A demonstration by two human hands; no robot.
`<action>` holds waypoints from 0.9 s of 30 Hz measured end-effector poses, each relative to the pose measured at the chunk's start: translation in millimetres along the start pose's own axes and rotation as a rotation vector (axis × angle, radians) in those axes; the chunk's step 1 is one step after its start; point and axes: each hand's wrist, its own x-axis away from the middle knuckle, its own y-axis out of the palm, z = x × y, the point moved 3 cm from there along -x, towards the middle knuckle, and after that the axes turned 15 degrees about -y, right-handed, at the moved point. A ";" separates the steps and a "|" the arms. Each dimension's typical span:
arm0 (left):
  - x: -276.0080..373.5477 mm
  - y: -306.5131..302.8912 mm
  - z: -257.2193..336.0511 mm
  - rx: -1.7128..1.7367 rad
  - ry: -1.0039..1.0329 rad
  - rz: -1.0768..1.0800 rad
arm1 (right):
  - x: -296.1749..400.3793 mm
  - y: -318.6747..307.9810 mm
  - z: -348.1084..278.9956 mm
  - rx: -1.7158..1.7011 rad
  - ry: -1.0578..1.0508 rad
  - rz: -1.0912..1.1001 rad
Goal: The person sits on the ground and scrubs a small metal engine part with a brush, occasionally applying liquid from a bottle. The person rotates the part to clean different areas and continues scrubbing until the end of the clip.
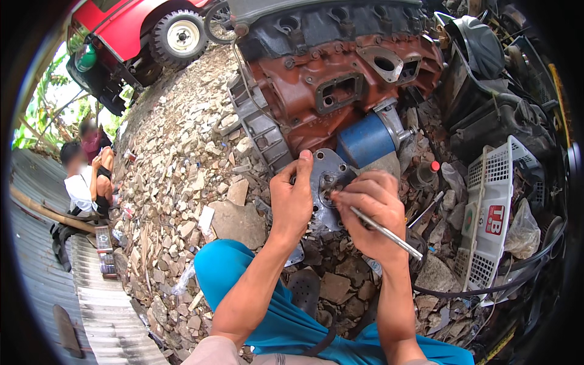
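My left hand [294, 196] grips the left edge of a grey metal plate [329, 164] with bolt holes along its rim, thumb pointing up. A toothed gear edge shows below the plate. In my right hand [376, 205] is a slim metal rod-shaped tool [388, 233], its shank slanting down to the right. The fingertips of that hand are at the raised middle of the plate and hide the tool's upper end. Just beyond stands a rust-red engine block [292, 91] with a blue oil filter [367, 145] on its side.
Rubble covers the ground. On the right lie a white plastic crate [490, 219], a dark bottle with a red cap [424, 174], a black hose [461, 293] and black plastic parts [506, 123]. Two people sit far left; a red vehicle [118, 27] stands behind.
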 end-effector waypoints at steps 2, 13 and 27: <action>1.3 1.4 0.2 0.013 -0.016 -0.001 | 1.2 0.8 -0.7 0.125 -0.007 0.021; 1.4 -0.2 6.1 -0.128 0.087 0.005 | 3.2 2.2 2.2 0.011 0.032 0.062; -2.2 5.9 8.9 -0.140 0.103 -0.007 | 1.5 -6.2 14.4 0.056 0.062 0.112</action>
